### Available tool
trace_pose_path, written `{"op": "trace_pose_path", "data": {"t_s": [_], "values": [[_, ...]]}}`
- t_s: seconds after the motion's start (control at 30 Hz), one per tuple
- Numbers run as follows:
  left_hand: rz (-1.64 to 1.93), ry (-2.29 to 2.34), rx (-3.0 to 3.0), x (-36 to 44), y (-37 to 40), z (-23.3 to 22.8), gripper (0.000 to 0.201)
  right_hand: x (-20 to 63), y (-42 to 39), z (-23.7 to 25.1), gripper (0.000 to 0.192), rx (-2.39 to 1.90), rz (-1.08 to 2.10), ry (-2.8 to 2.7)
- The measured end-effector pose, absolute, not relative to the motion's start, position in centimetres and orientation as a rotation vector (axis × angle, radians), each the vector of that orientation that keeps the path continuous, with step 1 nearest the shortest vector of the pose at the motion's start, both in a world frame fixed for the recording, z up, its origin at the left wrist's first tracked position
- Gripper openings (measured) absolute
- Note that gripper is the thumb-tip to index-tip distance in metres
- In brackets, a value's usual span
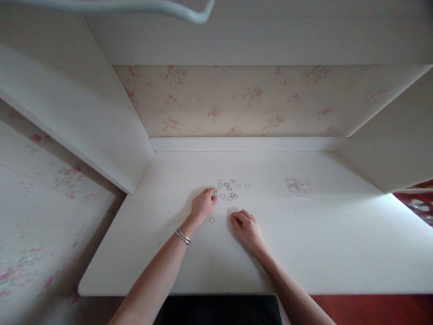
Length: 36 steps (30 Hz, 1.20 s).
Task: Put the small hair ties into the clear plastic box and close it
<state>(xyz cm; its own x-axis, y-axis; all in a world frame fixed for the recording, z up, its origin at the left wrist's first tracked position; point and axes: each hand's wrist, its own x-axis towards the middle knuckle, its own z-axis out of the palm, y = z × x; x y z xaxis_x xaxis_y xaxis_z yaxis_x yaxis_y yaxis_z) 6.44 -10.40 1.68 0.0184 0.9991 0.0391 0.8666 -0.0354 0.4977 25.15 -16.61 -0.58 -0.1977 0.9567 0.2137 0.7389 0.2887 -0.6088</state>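
Several small thin rings (229,188) lie loosely scattered on the white desk, some overlapping. My left hand (204,204) is at the left edge of this group, its fingers curled together and its fingertips by a yellowish ring (216,190). Whatever those fingers pinch is hidden. One brownish ring (212,220) lies apart, nearer to me, between my two hands. My right hand (248,229) rests on the desk below the group in a loose fist, and no object shows in it. A silver bracelet (183,236) circles my left wrist.
On the right part of the desk (338,243) lies a clear plastic bag (298,187). White side panels (84,99) and a low back ledge (250,144) enclose the desk. A pale bar (162,6) crosses the upper left of the view.
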Motion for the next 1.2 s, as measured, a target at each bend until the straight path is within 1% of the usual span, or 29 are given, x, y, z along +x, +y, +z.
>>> {"op": "trace_pose_path", "data": {"t_s": [0.13,0.2,0.33,0.53,0.7,1.07,1.2], "values": [[0.465,1.915,2.008,6.7,-9.9,1.4,0.018,25.1,-16.4,-0.4,0.023,-1.513,0.451,-2.082],[0.435,1.903,2.019,6.7,-9.9,1.4,0.017,25.2,-16.4,-0.4,0.024,-1.514,0.441,-2.093],[0.484,1.831,2.041,6.2,-10.7,1.6,0.017,25.3,-16.4,-0.4,0.025,-1.504,0.423,-2.128],[0.682,1.666,2.119,4.8,-15.3,1.3,0.018,25.4,-16.5,-0.3,0.024,-1.491,0.438,-2.128],[0.656,1.584,2.228,4.5,-18.4,0.8,0.016,25.3,-16.5,-0.5,0.022,-1.495,0.440,-2.109],[0.599,1.576,2.286,4.3,-18.7,0.9,0.017,25.1,-16.5,-0.3,0.024,-1.520,0.471,-2.069],[0.591,1.553,2.304,4.3,-18.7,1.2,0.016,24.4,-15.8,0.2,0.023,-1.540,0.558,-2.022]]}}
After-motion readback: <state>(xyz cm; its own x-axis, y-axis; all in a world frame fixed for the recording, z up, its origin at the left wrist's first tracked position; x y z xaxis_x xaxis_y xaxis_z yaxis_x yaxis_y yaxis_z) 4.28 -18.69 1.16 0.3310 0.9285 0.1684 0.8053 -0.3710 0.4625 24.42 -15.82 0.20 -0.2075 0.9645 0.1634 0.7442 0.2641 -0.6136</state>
